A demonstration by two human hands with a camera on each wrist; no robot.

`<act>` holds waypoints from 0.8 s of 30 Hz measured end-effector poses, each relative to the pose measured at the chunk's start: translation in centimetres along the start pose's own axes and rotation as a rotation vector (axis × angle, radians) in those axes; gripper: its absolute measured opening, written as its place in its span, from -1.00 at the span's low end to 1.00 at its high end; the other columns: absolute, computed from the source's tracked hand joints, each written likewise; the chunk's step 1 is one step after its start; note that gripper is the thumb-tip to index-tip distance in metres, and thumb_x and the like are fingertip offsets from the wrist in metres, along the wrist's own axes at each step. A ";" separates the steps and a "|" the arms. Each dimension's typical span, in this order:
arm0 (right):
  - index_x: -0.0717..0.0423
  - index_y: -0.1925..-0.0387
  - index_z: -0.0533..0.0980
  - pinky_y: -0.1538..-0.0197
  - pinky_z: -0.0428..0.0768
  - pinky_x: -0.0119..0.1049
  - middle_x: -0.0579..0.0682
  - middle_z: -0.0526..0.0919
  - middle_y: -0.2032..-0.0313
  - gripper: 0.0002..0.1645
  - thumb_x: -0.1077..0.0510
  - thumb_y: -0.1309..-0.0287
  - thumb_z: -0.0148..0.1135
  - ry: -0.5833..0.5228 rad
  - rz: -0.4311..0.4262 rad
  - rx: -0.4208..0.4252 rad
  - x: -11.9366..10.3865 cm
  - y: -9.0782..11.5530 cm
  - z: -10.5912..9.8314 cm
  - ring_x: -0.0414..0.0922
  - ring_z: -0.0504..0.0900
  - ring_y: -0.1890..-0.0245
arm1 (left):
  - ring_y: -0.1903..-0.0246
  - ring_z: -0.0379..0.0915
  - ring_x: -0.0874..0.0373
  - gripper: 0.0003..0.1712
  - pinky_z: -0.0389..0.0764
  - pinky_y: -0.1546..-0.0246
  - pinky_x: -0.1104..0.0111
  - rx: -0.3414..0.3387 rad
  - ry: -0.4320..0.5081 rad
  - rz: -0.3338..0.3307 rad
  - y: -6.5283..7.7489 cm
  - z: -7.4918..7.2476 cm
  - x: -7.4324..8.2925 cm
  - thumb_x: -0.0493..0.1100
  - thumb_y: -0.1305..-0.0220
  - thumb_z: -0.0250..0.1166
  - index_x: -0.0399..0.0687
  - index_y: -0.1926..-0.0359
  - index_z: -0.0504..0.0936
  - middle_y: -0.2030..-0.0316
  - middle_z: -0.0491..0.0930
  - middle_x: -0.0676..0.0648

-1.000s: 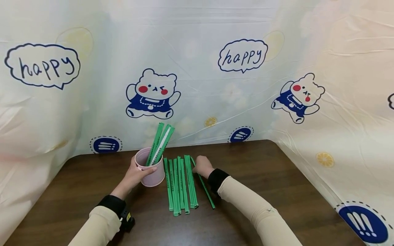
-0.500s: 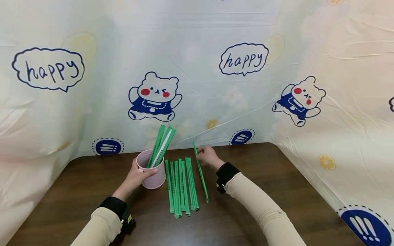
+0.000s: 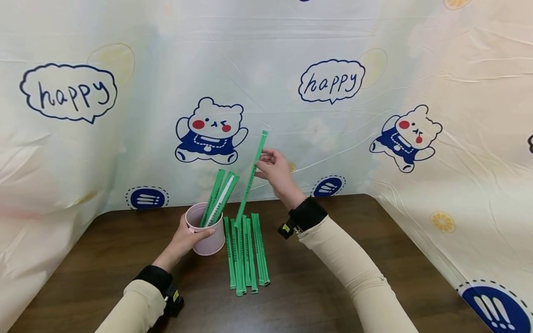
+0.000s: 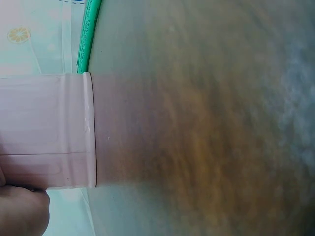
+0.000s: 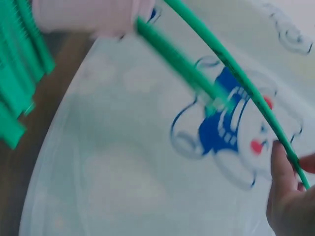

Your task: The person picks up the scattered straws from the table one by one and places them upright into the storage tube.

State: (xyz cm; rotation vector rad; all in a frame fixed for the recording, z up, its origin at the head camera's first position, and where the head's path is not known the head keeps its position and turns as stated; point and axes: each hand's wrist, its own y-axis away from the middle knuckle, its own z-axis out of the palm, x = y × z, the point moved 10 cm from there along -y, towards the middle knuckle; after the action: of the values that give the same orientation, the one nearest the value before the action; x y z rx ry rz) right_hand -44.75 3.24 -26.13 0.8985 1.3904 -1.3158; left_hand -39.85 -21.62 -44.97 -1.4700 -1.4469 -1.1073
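Observation:
My left hand [image 3: 185,238] grips the side of a pink cup [image 3: 210,243] standing on the table, the thumb lying across it just under the rim. Several green wrapped sticks [image 3: 214,203] lean in the cup, one showing a white strip. My right hand [image 3: 278,173] pinches one slim green wrapped stick [image 3: 251,180] in the air, right of the cup. That stick tilts, its lower end overlapping the tops of the row in the head view. In the right wrist view, thumb and fingers hold the stick [image 5: 236,73] near one end.
To the right of the cup lies a row of several green wrapped sticks [image 3: 245,259], side by side on the brown wooden table [image 3: 325,286]. Behind the table hangs a printed curtain [image 3: 270,55] with bears and "happy" bubbles.
My right hand has picked one green wrapped stick off the table right of the row, raised it, and swung its lower end left toward the cup. The left hand keeps its grip on the cup.

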 end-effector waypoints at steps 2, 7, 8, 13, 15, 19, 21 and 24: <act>0.27 -0.32 0.35 -0.05 0.76 -0.18 0.07 0.54 0.08 -0.48 0.40 -0.36 0.11 -0.034 -0.048 0.029 -0.7 0.3 1.2 -0.18 0.60 0.13 | -0.49 -0.03 -0.29 0.25 0.15 -0.51 -0.27 -0.001 0.005 0.002 0.0 0.0 0.0 -0.06 -0.26 0.41 -0.18 -0.59 -0.36 -0.54 -0.14 -0.41; 0.32 -0.22 0.39 -0.01 0.69 -0.37 0.21 0.59 0.02 -0.55 0.38 -0.32 0.16 0.028 -0.180 0.059 -0.5 1.6 4.3 -0.16 0.59 0.13 | -0.48 -0.02 -0.30 0.25 0.18 -0.49 -0.28 -0.010 0.006 0.007 -0.1 0.1 -0.1 -0.05 -0.27 0.39 -0.19 -0.59 -0.37 -0.54 -0.13 -0.41; 0.32 -0.21 0.40 -0.02 0.66 -0.39 0.25 0.59 0.01 -0.56 0.37 -0.33 0.16 0.054 -0.200 0.055 -0.2 2.0 4.9 -0.12 0.60 0.10 | -0.48 -0.02 -0.30 0.25 0.18 -0.49 -0.29 -0.011 0.003 0.007 -0.1 0.1 0.0 -0.04 -0.28 0.38 -0.19 -0.59 -0.38 -0.54 -0.13 -0.41; 0.37 -0.21 0.38 -0.16 0.58 -0.26 0.38 0.56 -0.05 -0.58 0.36 -0.36 0.15 0.133 -0.240 0.007 2.3 3.4 7.5 0.19 0.59 -0.05 | -0.48 -0.02 -0.29 0.24 0.19 -0.49 -0.28 -0.007 0.001 0.005 -0.1 0.1 0.1 -0.05 -0.28 0.38 -0.19 -0.58 -0.37 -0.53 -0.11 -0.40; 0.37 -0.24 0.35 -0.20 0.57 -0.20 0.38 0.54 -0.07 -0.57 0.34 -0.40 0.13 0.156 -0.223 -0.022 3.7 3.9 8.1 0.22 0.58 -0.10 | -0.47 -0.02 -0.29 0.23 0.19 -0.50 -0.27 -0.006 0.001 0.003 -0.2 0.3 -0.1 -0.06 -0.27 0.38 -0.19 -0.58 -0.36 -0.53 -0.11 -0.39; 0.36 -0.30 0.30 -0.15 0.61 -0.20 0.38 0.51 -0.13 -0.53 0.31 -0.45 0.09 0.155 -0.161 -0.068 6.5 4.6 8.6 0.23 0.56 -0.15 | -0.46 0.00 -0.30 0.22 0.23 -0.48 -0.26 0.000 -0.004 -0.001 -0.1 0.3 -0.3 -0.08 -0.28 0.36 -0.23 -0.58 -0.38 -0.52 -0.10 -0.41; 0.34 -0.33 0.27 -0.12 0.64 -0.24 0.38 0.49 -0.16 -0.51 0.30 -0.47 0.08 0.135 -0.125 -0.083 7.6 4.8 8.7 0.22 0.55 -0.17 | -0.46 0.01 -0.30 0.22 0.24 -0.47 -0.26 0.002 -0.003 0.005 -0.1 0.2 -0.2 -0.10 -0.28 0.35 -0.24 -0.58 -0.37 -0.52 -0.09 -0.41; 0.32 -0.34 0.25 -0.11 0.66 -0.22 0.36 0.48 -0.17 -0.50 0.30 -0.47 0.09 0.124 -0.087 -0.085 8.7 5.0 8.6 0.21 0.55 -0.19 | -0.46 0.01 -0.30 0.20 0.24 -0.47 -0.25 0.006 0.003 0.020 -0.1 0.0 0.1 -0.12 -0.28 0.35 -0.25 -0.58 -0.36 -0.52 -0.10 -0.41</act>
State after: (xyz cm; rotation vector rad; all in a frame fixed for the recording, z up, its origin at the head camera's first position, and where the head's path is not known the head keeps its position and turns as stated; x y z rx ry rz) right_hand -40.71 -5.50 -35.23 0.8829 1.5849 -1.2733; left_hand -39.96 -21.54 -44.89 -1.4746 -1.4299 -1.0913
